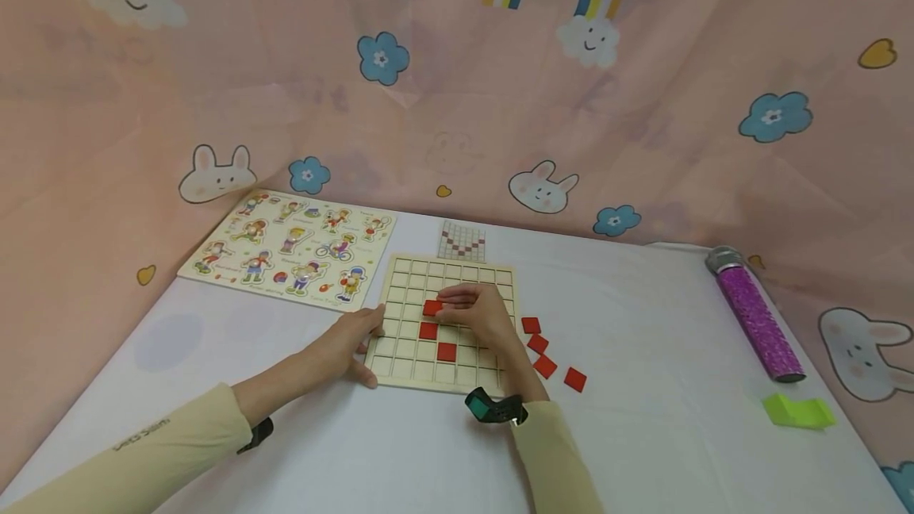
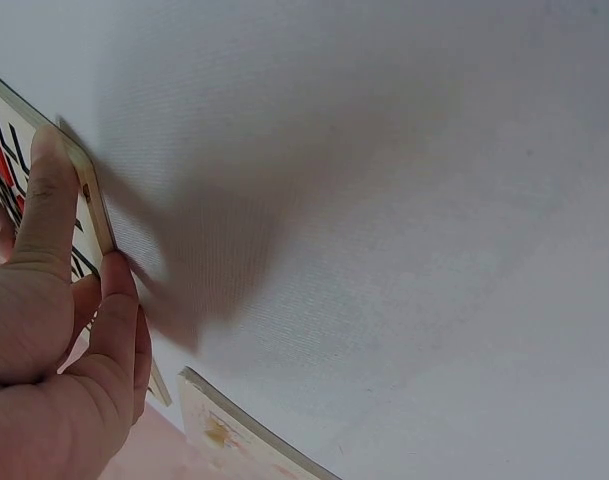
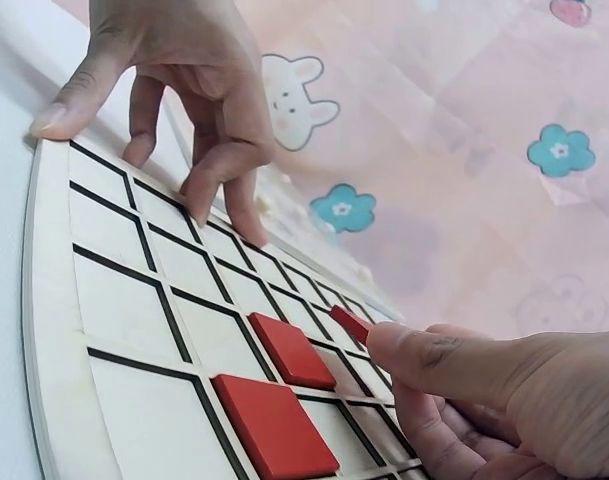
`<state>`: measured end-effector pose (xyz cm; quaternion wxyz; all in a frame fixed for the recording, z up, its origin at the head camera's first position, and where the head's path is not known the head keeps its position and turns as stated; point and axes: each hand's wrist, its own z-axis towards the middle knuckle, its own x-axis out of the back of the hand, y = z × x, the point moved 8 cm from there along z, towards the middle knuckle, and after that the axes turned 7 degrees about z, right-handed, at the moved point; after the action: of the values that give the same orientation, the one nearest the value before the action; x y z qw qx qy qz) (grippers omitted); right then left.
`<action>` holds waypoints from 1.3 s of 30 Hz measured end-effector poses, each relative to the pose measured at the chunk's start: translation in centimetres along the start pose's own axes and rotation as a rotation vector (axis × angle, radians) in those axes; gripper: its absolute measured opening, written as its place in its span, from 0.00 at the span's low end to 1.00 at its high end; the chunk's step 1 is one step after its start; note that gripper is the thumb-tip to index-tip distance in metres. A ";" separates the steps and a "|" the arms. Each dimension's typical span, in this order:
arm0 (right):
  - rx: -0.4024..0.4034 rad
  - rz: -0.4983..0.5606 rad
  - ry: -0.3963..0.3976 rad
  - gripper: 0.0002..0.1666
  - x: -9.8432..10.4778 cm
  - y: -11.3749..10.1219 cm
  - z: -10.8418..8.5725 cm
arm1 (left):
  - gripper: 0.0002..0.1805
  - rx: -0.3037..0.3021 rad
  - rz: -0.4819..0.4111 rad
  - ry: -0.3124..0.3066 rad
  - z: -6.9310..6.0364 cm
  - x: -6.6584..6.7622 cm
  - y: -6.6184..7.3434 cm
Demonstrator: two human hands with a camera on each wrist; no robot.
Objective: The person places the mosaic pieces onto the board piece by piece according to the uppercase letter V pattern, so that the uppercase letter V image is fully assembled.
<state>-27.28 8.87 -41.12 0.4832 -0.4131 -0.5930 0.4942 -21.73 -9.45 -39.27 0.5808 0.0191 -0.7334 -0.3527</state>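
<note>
A red tile (image 3: 350, 325) is tilted over the gridded board (image 1: 405, 349), pinched between thumb and fingers of the right hand (image 1: 477, 314), with two seated tiles (image 1: 428, 331) nearer the wearer, while the left hand (image 1: 344, 346) is spread, its thumb at the board's near corner and fingers pressing its left edge. Loose tiles (image 1: 545, 366) lie right of the right hand, and a patterned card (image 1: 462, 241) lies beyond both hands. The step looks like placing this tile; next seems to call for levelling it into a square and releasing.
</note>
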 end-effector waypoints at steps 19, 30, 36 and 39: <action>0.036 -0.064 0.001 0.16 -2.5 -0.3 0.5 | 0.58 -0.038 -0.015 0.005 -0.2 0.1 -0.2; 0.034 -0.137 -0.027 0.15 -3.0 -0.6 0.7 | 0.57 -0.063 -0.018 0.015 -0.1 0.1 -0.3; 0.012 -0.094 -0.030 0.16 -2.8 -0.6 0.5 | 0.58 -0.050 -0.019 0.009 -0.1 0.0 -0.2; 0.014 -0.051 -0.031 0.16 -2.7 -0.5 0.5 | 0.59 -0.038 -0.023 0.008 0.0 0.0 -0.3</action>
<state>-27.23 6.06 -41.06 0.4893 -0.3867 -0.6073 0.4922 -21.79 -9.68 -39.45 0.5797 0.0179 -0.7241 -0.3731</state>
